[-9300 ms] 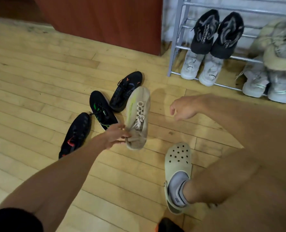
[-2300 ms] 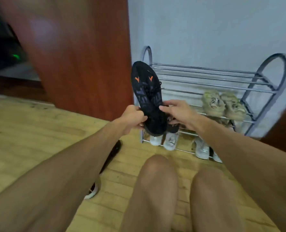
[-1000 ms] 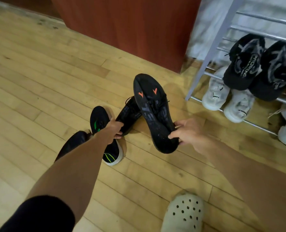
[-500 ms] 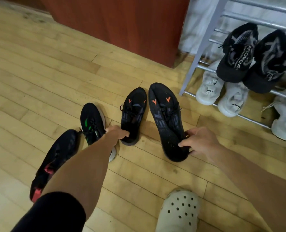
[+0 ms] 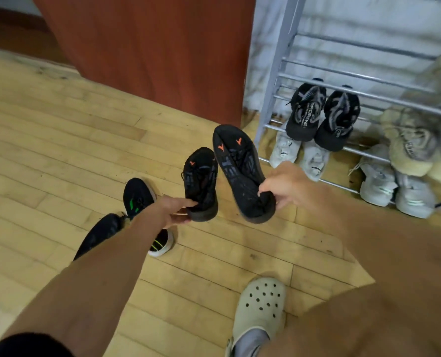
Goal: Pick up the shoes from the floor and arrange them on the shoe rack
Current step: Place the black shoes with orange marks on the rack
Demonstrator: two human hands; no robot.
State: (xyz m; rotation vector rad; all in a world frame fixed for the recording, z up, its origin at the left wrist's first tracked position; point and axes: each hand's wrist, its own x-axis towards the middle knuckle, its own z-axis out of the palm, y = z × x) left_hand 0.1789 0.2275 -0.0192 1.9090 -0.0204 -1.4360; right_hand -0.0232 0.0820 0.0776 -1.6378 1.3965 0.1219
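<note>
Our left hand (image 5: 174,211) pinches heel of smaller-looking black orange-marked sneaker (image 5: 201,182); our right hand (image 5: 283,188) pinches heel of its larger-looking mate (image 5: 241,171), near grey metal shoe rack (image 5: 278,81).

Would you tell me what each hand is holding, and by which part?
Right hand holds the larger black shoe by its heel; left hand holds the smaller black shoe by its heel.
</note>
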